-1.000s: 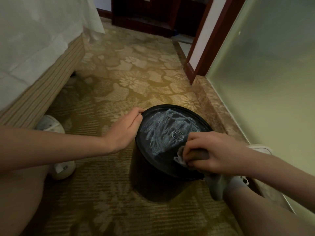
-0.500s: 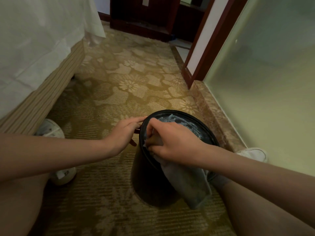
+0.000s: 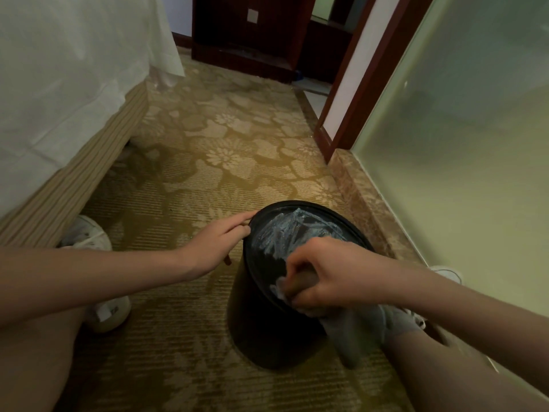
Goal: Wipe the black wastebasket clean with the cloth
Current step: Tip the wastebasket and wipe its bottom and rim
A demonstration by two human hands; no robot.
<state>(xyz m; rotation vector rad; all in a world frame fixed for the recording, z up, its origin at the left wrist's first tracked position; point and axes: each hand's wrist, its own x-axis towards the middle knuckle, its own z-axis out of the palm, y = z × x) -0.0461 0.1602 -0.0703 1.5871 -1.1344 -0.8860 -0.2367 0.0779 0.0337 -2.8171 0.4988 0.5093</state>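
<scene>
A black wastebasket (image 3: 261, 325) stands upside down on the carpet, its round base facing up and streaked with pale wet smears. My right hand (image 3: 323, 275) grips a bunched grey cloth (image 3: 356, 331) and presses it on the near edge of that base; the cloth's loose end hangs down the basket's right side. My left hand (image 3: 219, 243) rests with straight fingers against the basket's upper left rim.
A bed with a white sheet (image 3: 68, 93) and striped base runs along the left. A frosted glass wall (image 3: 463, 162) with a marble sill (image 3: 359, 200) lines the right. White shoes (image 3: 89, 236) sit at my left, another (image 3: 445, 273) at right. Dark wooden furniture (image 3: 246, 34) stands ahead.
My right hand swept the cloth from the base's near right to its left edge, then back to the near edge. The left hand stayed on the rim.
</scene>
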